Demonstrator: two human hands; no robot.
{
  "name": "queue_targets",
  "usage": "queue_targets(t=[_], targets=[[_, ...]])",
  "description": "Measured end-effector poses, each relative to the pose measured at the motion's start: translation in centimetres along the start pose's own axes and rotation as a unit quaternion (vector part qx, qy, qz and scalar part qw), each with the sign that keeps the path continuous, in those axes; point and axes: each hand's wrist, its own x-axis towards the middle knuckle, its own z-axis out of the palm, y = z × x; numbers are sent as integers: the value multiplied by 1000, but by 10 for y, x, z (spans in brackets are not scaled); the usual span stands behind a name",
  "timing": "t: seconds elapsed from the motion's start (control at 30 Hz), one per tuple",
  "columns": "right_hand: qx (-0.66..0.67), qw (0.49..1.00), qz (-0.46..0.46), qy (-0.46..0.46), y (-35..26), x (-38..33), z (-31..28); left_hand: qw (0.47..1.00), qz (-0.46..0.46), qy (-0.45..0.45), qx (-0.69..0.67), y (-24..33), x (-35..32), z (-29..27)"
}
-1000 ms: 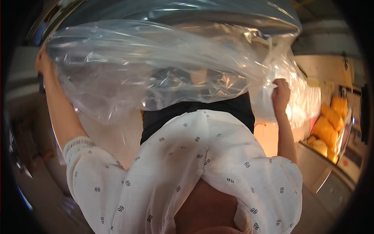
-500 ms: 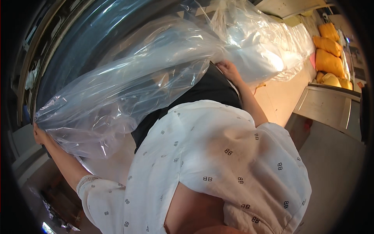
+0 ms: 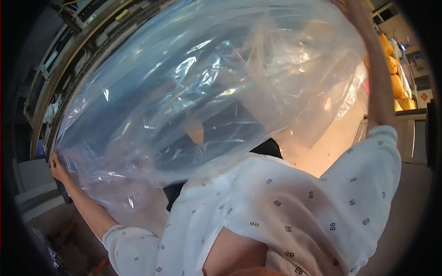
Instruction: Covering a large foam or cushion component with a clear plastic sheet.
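A large, thin sheet of clear plastic film [image 3: 184,106] is spread wide in front of me, wrinkled and shiny, and covers much of the view. At the far left, my left hand [image 3: 57,168] is closed on the film's edge. My right hand [image 3: 346,8], raised high at the upper right and partly cut off by the picture's edge, appears closed on the opposite edge. Dark surfaces show hazily through the film. Over my white patterned shirt [image 3: 276,211], its near edge hangs loosely.
A long metal-edged frame [image 3: 76,85] with small items along it curves up the left side. Stacked orange-yellow packs [image 3: 397,85] stand at the far right, past a pale floor [image 3: 317,154]. A grey cabinet or counter [image 3: 411,138] is below them.
My right hand has swung from near my waist up and far to the right, stretching the film wide. The left hand has shifted slightly and keeps its hold.
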Motion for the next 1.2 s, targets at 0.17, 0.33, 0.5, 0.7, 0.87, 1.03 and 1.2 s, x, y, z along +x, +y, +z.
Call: queue_targets(t=[0.17,0.33,0.5,0.7,0.87,1.03,1.2], targets=[[477,763,-316,300,-164,-32,69,999,-27,41,16,-38,-14,-29],[304,905,-210,210,-196,-61,191,999,-28,10,13,-50,-7,-25],[555,801,-154,162,-199,-93,224,995,-60,29,71,-26,-15,-27],[866,464,45,-178,-135,-85,151,994,-53,30,87,-30,-17,-34],[291,934,-203,33,-146,-31,141,994,-42,11,105,-45,-9,-29],[390,874,-223,187,-177,-15,161,996,-11,12,90,-42,-15,-31],[455,797,-286,274,-190,-88,160,986,-43,10,158,-53,-11,-41]])
